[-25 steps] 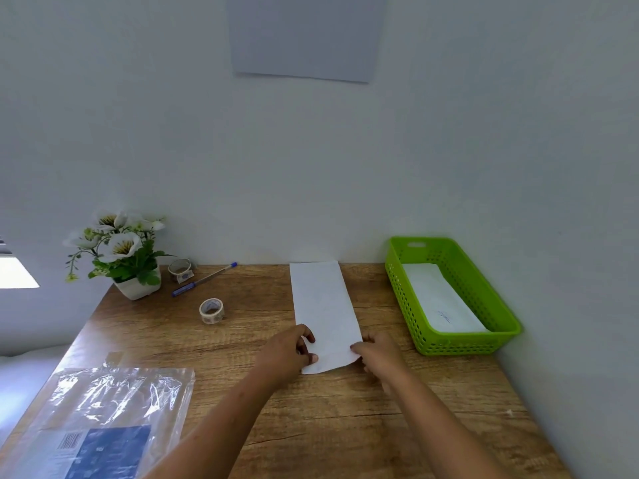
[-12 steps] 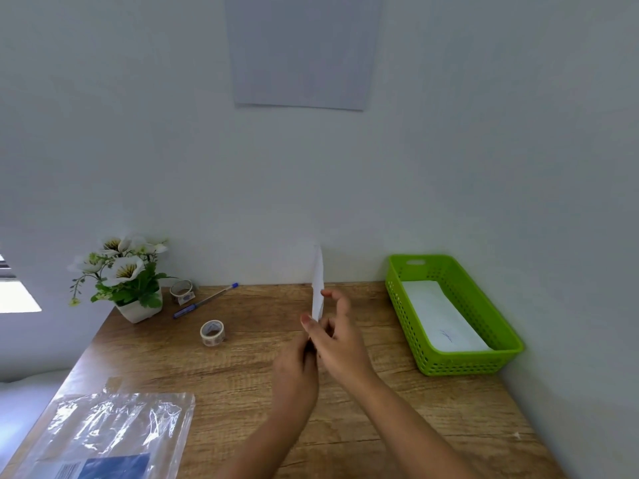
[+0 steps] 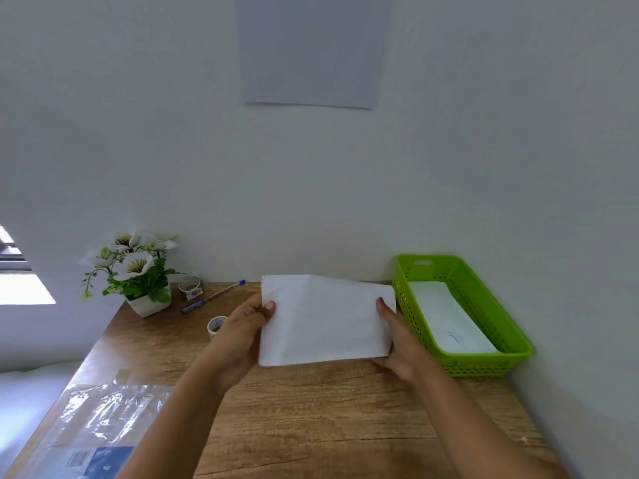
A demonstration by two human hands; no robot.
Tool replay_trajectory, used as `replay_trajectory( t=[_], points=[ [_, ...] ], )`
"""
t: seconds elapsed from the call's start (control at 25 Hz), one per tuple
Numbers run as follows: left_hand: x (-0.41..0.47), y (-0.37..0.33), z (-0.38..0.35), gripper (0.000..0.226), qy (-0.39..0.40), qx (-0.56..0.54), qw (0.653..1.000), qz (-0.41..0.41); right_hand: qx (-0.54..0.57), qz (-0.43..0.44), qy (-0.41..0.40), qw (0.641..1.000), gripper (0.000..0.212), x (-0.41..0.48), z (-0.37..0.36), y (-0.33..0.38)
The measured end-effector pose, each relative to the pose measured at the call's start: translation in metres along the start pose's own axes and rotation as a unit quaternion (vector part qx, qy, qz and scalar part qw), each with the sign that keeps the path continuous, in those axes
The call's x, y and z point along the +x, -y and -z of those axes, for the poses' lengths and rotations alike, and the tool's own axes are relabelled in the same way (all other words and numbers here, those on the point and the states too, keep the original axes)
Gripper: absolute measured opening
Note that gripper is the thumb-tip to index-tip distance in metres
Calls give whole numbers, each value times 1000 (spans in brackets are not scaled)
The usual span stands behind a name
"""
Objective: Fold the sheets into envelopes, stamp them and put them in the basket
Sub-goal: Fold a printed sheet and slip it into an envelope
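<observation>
I hold a folded white sheet [image 3: 325,319] up above the wooden table [image 3: 311,409], its long side lying left to right. My left hand [image 3: 238,337] pinches its left edge with the thumb on the front. My right hand [image 3: 397,344] grips its right edge the same way. The green plastic basket [image 3: 484,364] stands at the right by the wall. A white envelope [image 3: 446,316] with a small blue mark lies inside it. Two tape rolls [image 3: 216,324] [image 3: 189,284] and a blue pen [image 3: 212,296] lie at the back left.
A white pot of white flowers [image 3: 138,274] stands in the back left corner. A clear plastic pack of paper [image 3: 90,433] lies at the near left edge. A grey sheet [image 3: 311,50] hangs on the wall above the table.
The sheet lay flat and lengthwise on the table. Both hands lifted it, turned it edge-on, and now hold it crosswise facing me.
</observation>
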State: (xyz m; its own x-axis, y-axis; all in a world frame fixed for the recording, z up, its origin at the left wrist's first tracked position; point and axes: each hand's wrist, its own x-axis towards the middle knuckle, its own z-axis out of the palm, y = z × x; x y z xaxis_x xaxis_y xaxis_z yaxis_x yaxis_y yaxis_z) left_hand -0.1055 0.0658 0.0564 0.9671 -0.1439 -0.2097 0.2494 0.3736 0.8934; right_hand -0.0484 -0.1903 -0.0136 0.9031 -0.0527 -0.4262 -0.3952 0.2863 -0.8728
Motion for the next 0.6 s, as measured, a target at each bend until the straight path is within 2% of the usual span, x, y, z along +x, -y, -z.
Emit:
replay_trajectory(
  t=[0.08, 0.2, 0.4, 0.48, 0.6],
  points=[
    [18, 15, 24, 26, -59, 3, 997, 46, -32, -31, 1, 999, 42, 2, 11, -11],
    [38, 48, 55, 25, -164, 80, 975, 124, -190, 20, -54, 980, 38, 2, 19, -23],
    [55, 71, 63, 23, -243, 181, 949, 90, -383, 96, -94, 914, 50, 6, 19, -29],
    [57, 76, 58, 28, -271, 203, 939, 60, -478, 122, -104, 864, 61, 6, 15, -32],
    [53, 85, 53, 40, -296, 373, 879, 26, -647, 122, -126, 742, 74, 1, 3, -40]
  ],
)
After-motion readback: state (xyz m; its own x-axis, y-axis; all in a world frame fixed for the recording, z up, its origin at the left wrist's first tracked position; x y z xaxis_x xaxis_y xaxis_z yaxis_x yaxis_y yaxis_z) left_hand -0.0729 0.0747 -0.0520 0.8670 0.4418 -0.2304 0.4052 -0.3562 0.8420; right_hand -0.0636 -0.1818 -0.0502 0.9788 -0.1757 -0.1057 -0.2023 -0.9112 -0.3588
